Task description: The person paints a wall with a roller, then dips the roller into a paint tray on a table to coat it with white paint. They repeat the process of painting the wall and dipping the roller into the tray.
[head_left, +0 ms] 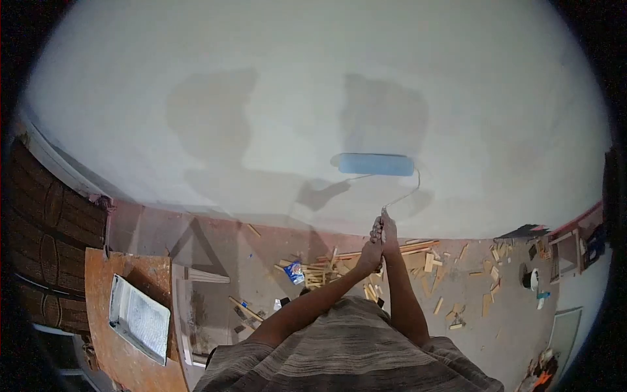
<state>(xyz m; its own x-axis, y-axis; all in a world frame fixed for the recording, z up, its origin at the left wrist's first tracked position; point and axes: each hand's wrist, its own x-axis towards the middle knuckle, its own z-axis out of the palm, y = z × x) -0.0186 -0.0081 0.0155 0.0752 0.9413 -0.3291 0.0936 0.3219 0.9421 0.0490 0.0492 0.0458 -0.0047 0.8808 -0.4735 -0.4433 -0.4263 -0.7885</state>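
Observation:
A paint roller with a light blue sleeve (377,164) lies level against the pale wall (483,144), in front of me. Its thin wire frame (418,186) bends down from the right end to the handle. My right hand (389,230) is closed around the upper part of the handle. Just below, my left hand (371,256) is wrapped around the lower part, so most of the handle is hidden. Dark shadows fall on the wall above and left of the roller.
At lower left a paint tray (140,319) sits on a wooden board (98,294). Wood offcuts (320,273) and a blue packet (294,272) litter the floor below the wall. A dark carved door (42,235) is at far left, a wooden frame (565,255) at right.

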